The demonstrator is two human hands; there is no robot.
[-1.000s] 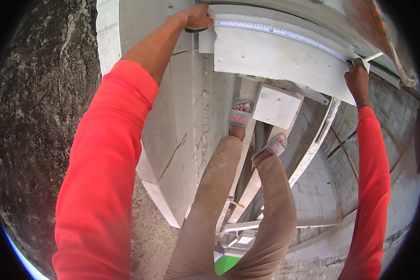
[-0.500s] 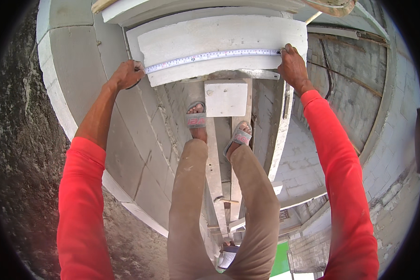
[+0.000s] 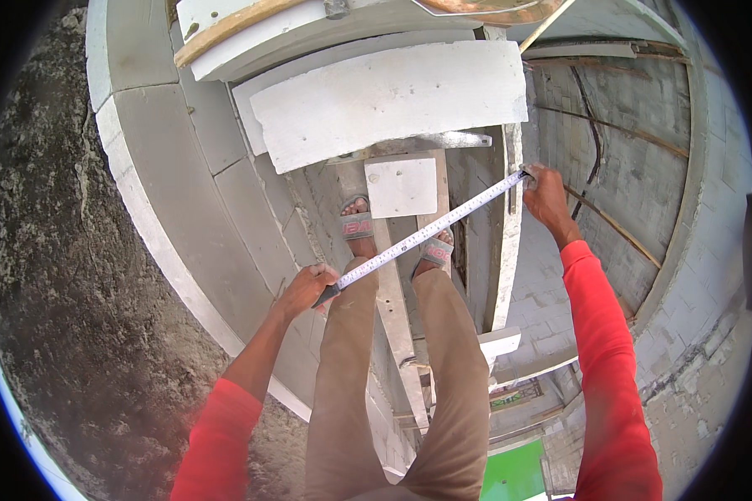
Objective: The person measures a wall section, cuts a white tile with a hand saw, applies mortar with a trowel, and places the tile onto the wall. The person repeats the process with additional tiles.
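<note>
You stand on a narrow plank (image 3: 390, 284) high above the ground, with the grey block wall (image 3: 184, 209) curving on your left side. In front of your feet a big white block (image 3: 388, 100) lies across, and a small white square piece (image 3: 401, 185) rests just below it, near your sandals (image 3: 357, 224). Between your two hands the tape measure (image 3: 430, 231) is stretched out, going slanted over your feet, free in the air and apart from the big block. Your left hand (image 3: 307, 288) is closed around the case end of the tape, low and near your left knee. Your right hand (image 3: 545, 194) pinches the tip of the tape with the fingers, higher up, beside the upright white edge (image 3: 507, 242).
</note>
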